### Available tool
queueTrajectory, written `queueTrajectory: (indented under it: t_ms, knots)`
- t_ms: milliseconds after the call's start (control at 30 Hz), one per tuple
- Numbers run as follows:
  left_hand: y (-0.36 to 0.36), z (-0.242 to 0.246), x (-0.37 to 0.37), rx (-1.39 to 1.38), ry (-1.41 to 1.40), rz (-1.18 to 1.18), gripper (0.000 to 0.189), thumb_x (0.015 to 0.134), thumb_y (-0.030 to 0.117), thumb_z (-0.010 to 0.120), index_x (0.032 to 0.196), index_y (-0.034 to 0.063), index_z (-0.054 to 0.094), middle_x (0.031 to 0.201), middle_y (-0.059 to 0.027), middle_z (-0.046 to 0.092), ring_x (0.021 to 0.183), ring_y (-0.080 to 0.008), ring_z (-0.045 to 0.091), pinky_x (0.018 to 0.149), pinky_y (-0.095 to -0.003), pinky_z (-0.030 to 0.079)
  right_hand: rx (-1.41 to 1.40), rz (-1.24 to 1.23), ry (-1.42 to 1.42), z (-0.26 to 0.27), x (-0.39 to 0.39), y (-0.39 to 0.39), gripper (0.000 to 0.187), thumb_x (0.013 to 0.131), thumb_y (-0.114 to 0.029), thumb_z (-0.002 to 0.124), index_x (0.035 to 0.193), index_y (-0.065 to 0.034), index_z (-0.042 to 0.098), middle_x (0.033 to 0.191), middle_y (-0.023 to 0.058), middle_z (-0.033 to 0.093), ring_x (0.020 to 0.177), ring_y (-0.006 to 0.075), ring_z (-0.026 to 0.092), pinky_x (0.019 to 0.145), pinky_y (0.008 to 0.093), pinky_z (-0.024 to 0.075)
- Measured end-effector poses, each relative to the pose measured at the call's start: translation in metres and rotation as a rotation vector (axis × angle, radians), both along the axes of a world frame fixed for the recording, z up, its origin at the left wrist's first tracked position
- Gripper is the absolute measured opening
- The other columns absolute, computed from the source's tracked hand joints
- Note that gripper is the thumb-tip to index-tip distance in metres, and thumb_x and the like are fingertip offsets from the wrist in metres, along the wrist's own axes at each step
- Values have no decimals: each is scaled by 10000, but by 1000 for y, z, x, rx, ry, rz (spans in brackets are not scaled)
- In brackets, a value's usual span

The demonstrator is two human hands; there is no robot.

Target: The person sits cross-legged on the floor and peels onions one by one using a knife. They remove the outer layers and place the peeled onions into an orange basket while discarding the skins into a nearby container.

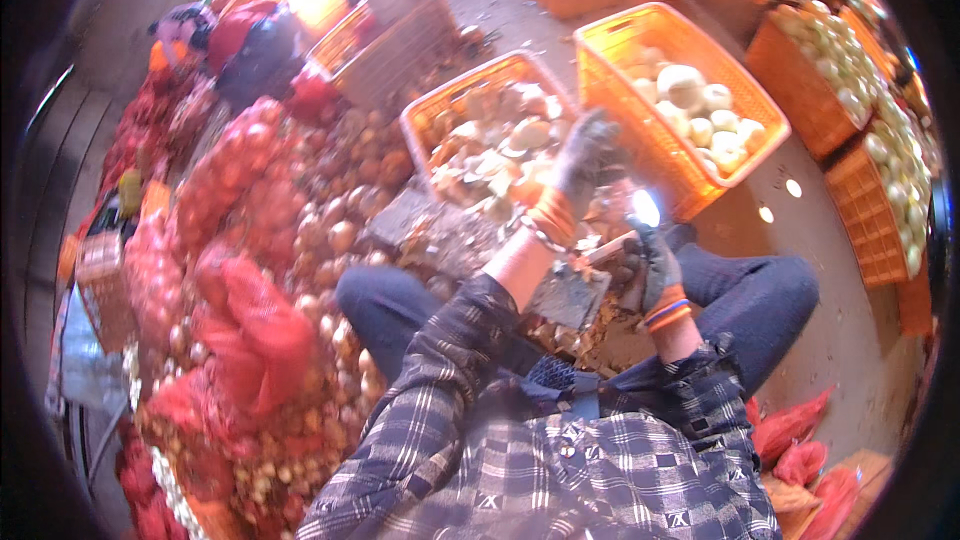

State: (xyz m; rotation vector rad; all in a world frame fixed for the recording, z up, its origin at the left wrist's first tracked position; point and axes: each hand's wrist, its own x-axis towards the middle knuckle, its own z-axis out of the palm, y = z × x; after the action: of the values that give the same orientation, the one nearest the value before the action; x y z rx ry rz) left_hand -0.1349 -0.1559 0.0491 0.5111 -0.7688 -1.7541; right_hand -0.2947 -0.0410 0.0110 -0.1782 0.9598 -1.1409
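My left hand [589, 154], in a grey work glove with an orange cuff, is beside the orange crate of onion skins and trimmings [495, 139]. Its fingers look bent, but blur hides whether they hold anything. Lower and to the right, my right hand [651, 270], gloved too, is closed round a small tool [645, 208] whose end shines with glare; it may be a knife. Peeled white onions [724, 120] lie in a second orange crate [701, 184] beyond my hands. Unpeeled onions [341, 236] are heaped to the left of my knees.
Red mesh sacks [251, 330], some full of onions, crowd the left side. Orange crates of pale onions [862, 225] stand along the right, and another crate [390, 45] is at the upper left. A grey board [574, 296] with debris lies between my legs. Red netting [795, 427] lies at lower right.
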Motion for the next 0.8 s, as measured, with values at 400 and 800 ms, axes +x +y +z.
queueTrajectory:
  t_ms: [400, 800]
  knots:
    - [241, 24, 225, -222, -549, 1200, 418, 968, 55, 671, 1366, -12, 564, 1212, -114, 686, 1048, -167, 670, 929, -288, 553, -298, 866, 225, -19, 52, 30, 354, 1024, -95, 583, 1367, -26, 527, 978, 50, 695, 845, 153, 691, 718, 301, 577]
    - [491, -278, 233, 994, -615, 854, 315, 892, 138, 762, 1181, 61, 663, 909, -25, 709, 715, -138, 617, 617, -290, 515, -581, 710, 846, -60, 116, -23, 129, 989, -132, 669, 1090, -52, 681, 924, -22, 687, 750, 71, 570, 672, 233, 453]
